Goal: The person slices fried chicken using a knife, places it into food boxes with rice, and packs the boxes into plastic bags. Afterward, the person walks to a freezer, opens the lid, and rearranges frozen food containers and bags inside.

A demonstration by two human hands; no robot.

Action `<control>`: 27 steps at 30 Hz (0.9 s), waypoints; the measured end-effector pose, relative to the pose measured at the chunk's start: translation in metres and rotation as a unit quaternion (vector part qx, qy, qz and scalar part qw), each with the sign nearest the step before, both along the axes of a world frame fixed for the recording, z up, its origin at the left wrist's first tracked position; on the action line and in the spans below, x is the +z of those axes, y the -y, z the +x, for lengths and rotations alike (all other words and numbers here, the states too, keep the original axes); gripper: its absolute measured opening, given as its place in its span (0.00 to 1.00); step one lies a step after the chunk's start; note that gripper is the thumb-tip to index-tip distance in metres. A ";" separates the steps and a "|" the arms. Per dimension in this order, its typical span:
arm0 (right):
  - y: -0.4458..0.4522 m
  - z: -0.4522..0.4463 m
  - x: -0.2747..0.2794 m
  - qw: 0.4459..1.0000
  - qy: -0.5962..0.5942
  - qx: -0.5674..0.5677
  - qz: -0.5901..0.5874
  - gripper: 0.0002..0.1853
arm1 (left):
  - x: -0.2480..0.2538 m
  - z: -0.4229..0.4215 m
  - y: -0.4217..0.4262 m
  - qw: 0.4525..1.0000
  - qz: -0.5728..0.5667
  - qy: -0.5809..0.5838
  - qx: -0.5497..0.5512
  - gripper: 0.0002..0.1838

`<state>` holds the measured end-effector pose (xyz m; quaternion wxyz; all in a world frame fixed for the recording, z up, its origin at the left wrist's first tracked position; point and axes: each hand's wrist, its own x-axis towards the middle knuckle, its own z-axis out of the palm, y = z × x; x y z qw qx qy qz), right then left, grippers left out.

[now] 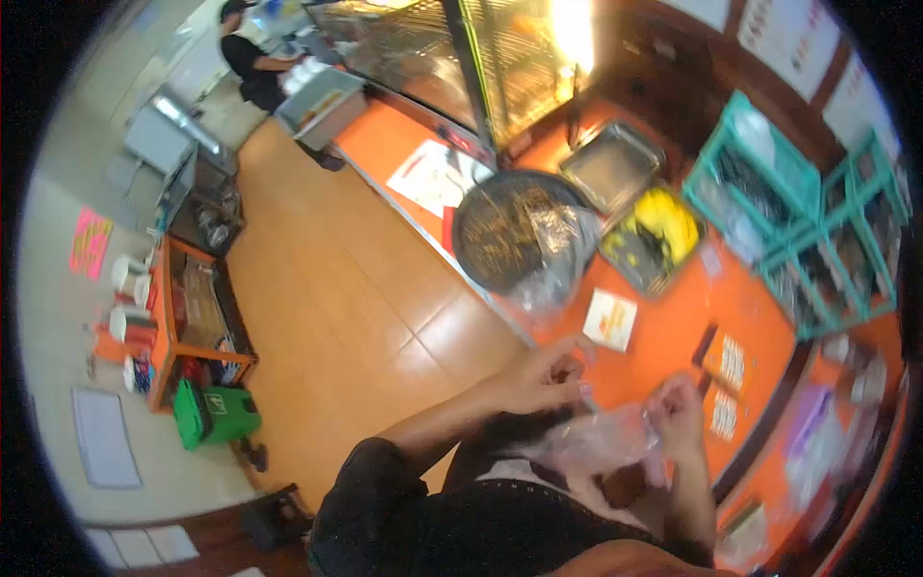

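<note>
Currently I have the right hand (678, 409) clamped on one end of a clear plastic bag (601, 440), fingers and thumb pinched together there. Through the head camera I see the bag stretched out in the air before the dark shirt (437, 529), by the floor-side edge of the orange counter (663, 337). The left hand (553, 378) hovers near that same edge with its fingers curled, just beside the bag; blur keeps me from telling whether it grips any of the plastic.

Nearest to it on the counter, I make out a white printed card (611, 320) lying flat. Further along the floor-side edge sits a round black tray (471, 264), with brown food (514, 207) in it and crumpled plastic (562, 236) over one side. Just beside it I see a metal tray holding something yellow (668, 216), and next to that another metal tray (615, 163). Two small printed pieces (726, 363) lie near the right hand. Teal crates (803, 226) stand toward the back edge. By the counter's far end I get a grey tub (336, 115), with a person (252, 62) in dark clothing beside it.
</note>
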<state>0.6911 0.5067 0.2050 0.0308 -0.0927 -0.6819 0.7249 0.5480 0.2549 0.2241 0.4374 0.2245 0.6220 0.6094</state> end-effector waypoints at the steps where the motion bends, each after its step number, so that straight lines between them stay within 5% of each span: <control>1: 0.006 -0.004 0.007 0.999 -0.012 0.038 -0.020 0.12 | -0.001 -0.007 -0.001 0.996 0.072 -0.045 0.015 0.11; 3: 0.019 -0.016 0.019 0.998 -0.004 0.067 -0.015 0.12 | -0.003 -0.016 -0.008 0.983 0.157 -0.086 0.035 0.11; 5: 0.028 -0.032 0.022 0.996 -0.003 0.085 -0.021 0.12 | 0.007 -0.059 -0.007 0.939 0.149 -0.298 0.084 0.11; 7: 0.038 -0.044 0.020 0.991 0.007 0.119 -0.068 0.09 | 0.032 -0.146 0.009 0.814 0.172 -0.491 0.258 0.12; 9: 0.051 -0.050 0.021 0.993 -0.003 0.112 -0.036 0.09 | 0.078 -0.263 0.045 0.804 0.245 -0.387 0.379 0.14; 10: 0.059 -0.053 0.021 0.995 -0.010 0.100 -0.011 0.09 | 0.121 -0.324 0.067 0.638 0.190 -0.609 0.431 0.16; 13: 0.079 -0.063 -0.006 0.999 0.008 0.034 -0.015 0.09 | 0.216 -0.492 0.124 0.396 0.075 -0.789 0.464 0.24; 14: 0.089 -0.068 -0.003 0.998 0.050 0.019 -0.017 0.09 | 0.228 -0.544 0.145 0.360 -0.082 -0.811 0.454 0.30; 17: 0.117 -0.082 -0.014 0.997 0.060 -0.033 -0.032 0.08 | 0.252 -0.608 0.163 0.500 -0.187 -0.749 0.392 0.26; 23: 0.165 -0.116 -0.013 0.995 0.021 -0.086 -0.042 0.07 | 0.253 -0.621 0.143 0.468 -0.035 -0.836 0.284 0.23; 27: 0.175 -0.129 -0.007 0.996 0.015 -0.085 -0.020 0.07 | 0.269 -0.531 0.094 0.542 0.101 -0.821 0.150 0.19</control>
